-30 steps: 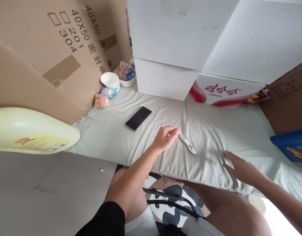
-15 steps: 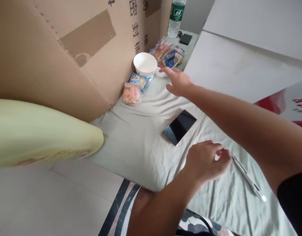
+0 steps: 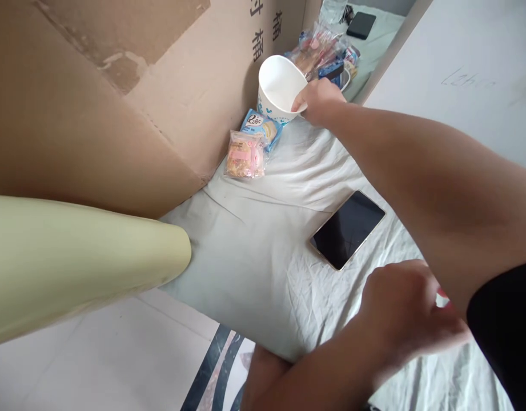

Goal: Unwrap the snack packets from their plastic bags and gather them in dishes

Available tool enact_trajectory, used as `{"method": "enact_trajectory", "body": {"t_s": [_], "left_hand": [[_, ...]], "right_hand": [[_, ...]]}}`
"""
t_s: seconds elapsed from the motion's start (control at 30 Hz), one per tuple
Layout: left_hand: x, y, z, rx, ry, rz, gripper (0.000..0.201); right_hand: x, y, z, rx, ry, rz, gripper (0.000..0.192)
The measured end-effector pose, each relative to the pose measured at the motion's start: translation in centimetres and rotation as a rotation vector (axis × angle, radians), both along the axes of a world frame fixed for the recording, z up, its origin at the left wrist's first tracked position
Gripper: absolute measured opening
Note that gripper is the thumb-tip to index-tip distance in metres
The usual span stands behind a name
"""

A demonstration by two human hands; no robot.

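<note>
My right hand is closed on the near right rim of a white paper bowl with blue marks, fingertips inside it. The bowl tilts slightly beside the cardboard box. In front of it lie a blue snack packet and a clear-wrapped, pinkish biscuit packet. My left hand is low on the right, fingers curled and partly hidden behind my right arm. Something small and red shows at its fingers; I cannot make out what. A dark-screened phone lies flat between my hands.
A large cardboard box walls the left; a white panel stands right. Wrapped snacks fill a container behind the bowl, with a black flat object beyond. A pale yellow rounded form juts in from the left over the sheet.
My right hand has moved to the paper bowl and taken hold of its rim, tilting it. My left hand has shifted right and down in view. The camera view has moved closer.
</note>
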State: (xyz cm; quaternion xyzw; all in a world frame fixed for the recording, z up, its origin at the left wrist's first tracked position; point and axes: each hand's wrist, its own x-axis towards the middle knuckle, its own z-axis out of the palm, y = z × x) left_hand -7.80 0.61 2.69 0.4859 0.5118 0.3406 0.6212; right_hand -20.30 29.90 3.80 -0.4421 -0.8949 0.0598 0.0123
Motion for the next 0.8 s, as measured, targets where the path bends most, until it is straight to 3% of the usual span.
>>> {"method": "enact_trajectory", "body": {"t_s": [0.27,0.5,0.67,0.8], "left_hand": [[1.2,-0.1,-0.5,0.127,-0.01,0.063,0.028],[2.7,-0.1,-0.5,0.195,0.11,-0.003,0.028],[4.1,-0.3,-0.5,0.2,0.179,-0.086,0.029],[5.2,-0.6,-0.7,0.216,0.258,-0.149,0.03]], "right_hand": [[2.7,-4.0,2.3,0.076,0.186,0.034,0.034],[5.9,-9.1,4.1,0.061,0.292,0.076,0.03],[9.4,-14.6,3.2,0.002,0.35,0.154,0.03],[13.9,-17.6,2.4,0.016,0.434,0.221,0.024]]}}
